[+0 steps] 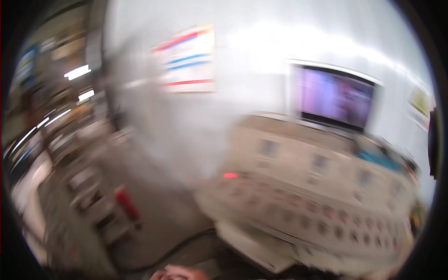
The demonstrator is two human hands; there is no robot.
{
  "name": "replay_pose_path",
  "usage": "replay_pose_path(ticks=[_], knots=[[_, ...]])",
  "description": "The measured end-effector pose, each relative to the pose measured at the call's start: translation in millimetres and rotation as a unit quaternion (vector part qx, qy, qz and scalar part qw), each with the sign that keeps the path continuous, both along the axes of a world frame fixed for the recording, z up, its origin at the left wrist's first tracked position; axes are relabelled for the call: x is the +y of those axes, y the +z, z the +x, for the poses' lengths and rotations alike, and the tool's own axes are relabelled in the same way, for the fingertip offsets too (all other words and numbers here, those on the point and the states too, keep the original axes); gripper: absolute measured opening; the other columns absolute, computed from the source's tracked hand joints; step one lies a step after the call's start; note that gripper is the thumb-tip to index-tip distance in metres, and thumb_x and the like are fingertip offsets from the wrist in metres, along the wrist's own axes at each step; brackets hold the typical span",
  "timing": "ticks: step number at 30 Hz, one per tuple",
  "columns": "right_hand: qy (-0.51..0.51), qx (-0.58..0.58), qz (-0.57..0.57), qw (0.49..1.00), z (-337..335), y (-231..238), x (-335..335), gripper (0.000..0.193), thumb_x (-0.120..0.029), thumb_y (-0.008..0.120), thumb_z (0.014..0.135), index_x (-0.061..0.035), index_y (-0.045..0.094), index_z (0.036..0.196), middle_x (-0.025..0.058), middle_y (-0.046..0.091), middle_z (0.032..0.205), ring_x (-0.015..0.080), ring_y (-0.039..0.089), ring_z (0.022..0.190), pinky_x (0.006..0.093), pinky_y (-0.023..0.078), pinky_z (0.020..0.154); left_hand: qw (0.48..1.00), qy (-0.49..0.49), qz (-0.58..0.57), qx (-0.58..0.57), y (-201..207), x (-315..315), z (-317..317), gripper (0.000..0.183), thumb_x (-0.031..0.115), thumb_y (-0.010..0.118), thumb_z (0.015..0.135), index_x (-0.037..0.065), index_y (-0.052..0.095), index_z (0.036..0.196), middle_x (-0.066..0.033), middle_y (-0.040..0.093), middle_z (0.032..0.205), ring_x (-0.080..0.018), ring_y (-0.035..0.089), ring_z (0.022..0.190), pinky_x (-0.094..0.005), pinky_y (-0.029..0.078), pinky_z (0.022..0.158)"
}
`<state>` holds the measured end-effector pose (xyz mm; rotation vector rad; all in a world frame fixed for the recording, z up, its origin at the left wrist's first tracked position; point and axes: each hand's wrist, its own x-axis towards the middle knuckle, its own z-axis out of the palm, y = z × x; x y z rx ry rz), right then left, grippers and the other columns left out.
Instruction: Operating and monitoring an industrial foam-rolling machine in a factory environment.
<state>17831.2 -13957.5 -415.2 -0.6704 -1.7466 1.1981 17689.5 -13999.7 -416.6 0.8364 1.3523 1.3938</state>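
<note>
At the lower edge, left of the middle, bare skin and curled fingers (179,273) show, smeared by motion and cut off by the frame. I cannot tell whether this is one of my hands or both held together, nor whether anything is in the fingers. The closest thing is a dark cable or hose (182,245) that bends across the floor just above them. To the right stands a large beige control console (298,186) with rows of round knobs or buttons, small meter-like windows and one lit red light (230,176).
A monitor (336,98) with a lit screen stands behind the console, against a pale wall (252,60). A striped poster (189,60) hangs on that wall. To the left, blurred machinery (88,186) and a red cylinder-like object (126,204) stand along the grey floor (161,210).
</note>
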Motion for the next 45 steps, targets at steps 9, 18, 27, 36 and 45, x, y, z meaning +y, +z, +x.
replay_pose_path(ticks=[9,18,27,36,45], knots=[[-0.005,-0.098,0.008,0.995,-36.1,-78.2,40.3,0.02,-0.004,0.046,0.079,-0.005,0.06,0.094,0.0155,0.057,0.094,0.0302,0.055,0.085,0.0369,0.045,0.071,0.954,-0.004,-0.07,-0.29,-30.9,25.1,44.9,0.045,0.038,0.037,0.089,0.0,0.048,0.11,-0.0168,0.056,0.1,-0.034,0.054,0.093,-0.0463,0.044,0.081],[0.192,0.293,-0.441,0.826,-42.6,-3.4,64.5,0.025,-0.004,0.05,0.081,0.0006,0.054,0.105,0.0036,0.056,0.098,0.0139,0.053,0.089,0.0242,0.042,0.076,0.951,-0.007,0.251,-0.179,42.2,75.8,21.2,0.019,0.019,0.045,0.087,0.006,0.049,0.074,-0.0105,0.055,0.07,-0.0217,0.055,0.064,-0.0352,0.047,0.064],[-0.042,-0.041,0.275,0.959,-70.0,21.5,66.7,0.028,-0.016,0.053,0.084,0.0005,0.054,0.106,0.0202,0.057,0.1,0.0227,0.058,0.087,0.0299,0.045,0.073,0.893,0.062,0.136,-0.424,53.1,98.5,-36.3,0.044,0.042,0.036,0.089,0.008,0.037,0.061,-0.0067,0.037,0.053,-0.0257,0.043,0.056,-0.0436,0.042,0.067],[0.041,0.285,-0.34,0.895,-36.0,57.0,91.6,0.022,-0.016,0.043,0.087,-0.0018,0.05,0.102,0.0057,0.055,0.087,0.0135,0.055,0.084,0.0294,0.046,0.075,0.75,0.129,0.317,0.566,11.8,136.9,35.1,0.037,0.022,0.042,0.08,0.009,0.048,0.114,-0.0091,0.05,0.113,-0.0226,0.041,0.113,-0.0476,0.02,0.097],[-0.122,-0.012,-0.086,0.989,25.1,-32.0,129.5,0.036,-0.034,0.04,0.087,-0.0008,0.049,0.076,0.0074,0.053,0.067,0.0198,0.052,0.068,0.0332,0.04,0.066,0.799,-0.192,0.25,0.512,7.2,70.1,60.4,0.045,0.038,0.048,0.084,0.001,0.05,0.111,-0.0173,0.051,0.11,-0.032,0.046,0.107,-0.0461,0.036,0.09]])
